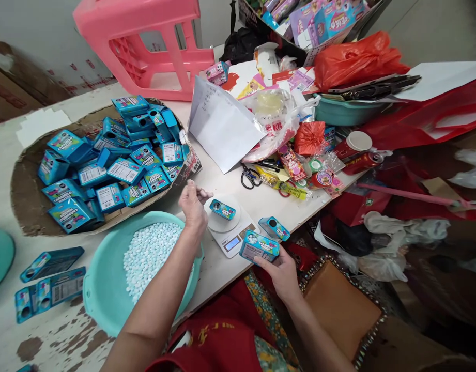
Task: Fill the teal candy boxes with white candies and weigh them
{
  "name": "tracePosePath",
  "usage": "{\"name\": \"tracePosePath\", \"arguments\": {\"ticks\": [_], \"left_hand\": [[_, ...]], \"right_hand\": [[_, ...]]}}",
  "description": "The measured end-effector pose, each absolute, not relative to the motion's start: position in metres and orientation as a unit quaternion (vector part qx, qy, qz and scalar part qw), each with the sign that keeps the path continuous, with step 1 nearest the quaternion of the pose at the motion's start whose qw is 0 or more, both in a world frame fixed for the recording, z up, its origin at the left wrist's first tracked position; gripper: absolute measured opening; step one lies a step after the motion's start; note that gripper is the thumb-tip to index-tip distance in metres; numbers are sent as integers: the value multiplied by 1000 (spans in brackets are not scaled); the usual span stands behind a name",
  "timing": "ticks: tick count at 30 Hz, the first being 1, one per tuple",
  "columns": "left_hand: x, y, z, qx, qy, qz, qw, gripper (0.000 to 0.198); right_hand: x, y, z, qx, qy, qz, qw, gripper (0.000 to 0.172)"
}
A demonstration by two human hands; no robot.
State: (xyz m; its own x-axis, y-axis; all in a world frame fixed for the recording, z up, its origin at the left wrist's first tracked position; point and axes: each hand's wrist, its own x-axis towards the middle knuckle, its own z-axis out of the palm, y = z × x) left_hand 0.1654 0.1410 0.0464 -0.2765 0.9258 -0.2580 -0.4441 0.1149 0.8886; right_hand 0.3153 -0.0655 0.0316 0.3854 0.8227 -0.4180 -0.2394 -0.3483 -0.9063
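Observation:
My left hand [193,206] is closed, fingers bent together beside the scale; what it holds, if anything, is too small to make out. On the white digital scale [233,243] stands a blue box [222,209] with a round opening in its top. My right hand [280,274] grips another blue box [259,247], with white pieces showing in its opening. Just behind that one, a third blue box [274,228] rests at the table edge. Under my left forearm, a turquoise basin [102,289] holds many small white candies [150,256].
A cut-down carton [24,191] full of blue boxes lies at the left, with several more boxes [51,289] in front. Behind the scale are scissors [250,176], a white paper sheet [224,124] and a pink plastic stool [144,51]. Clutter covers the table's right side.

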Motion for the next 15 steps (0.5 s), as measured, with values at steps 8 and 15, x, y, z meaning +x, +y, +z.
{"name": "tracePosePath", "arguments": {"ticks": [8,15], "left_hand": [[97,131,60,271,535,612,516,35],[86,126,58,423,562,505,500,24]], "right_hand": [[329,-76,32,-685,-229,453,522,47],[325,-84,30,-689,-223,448,524,43]]}}
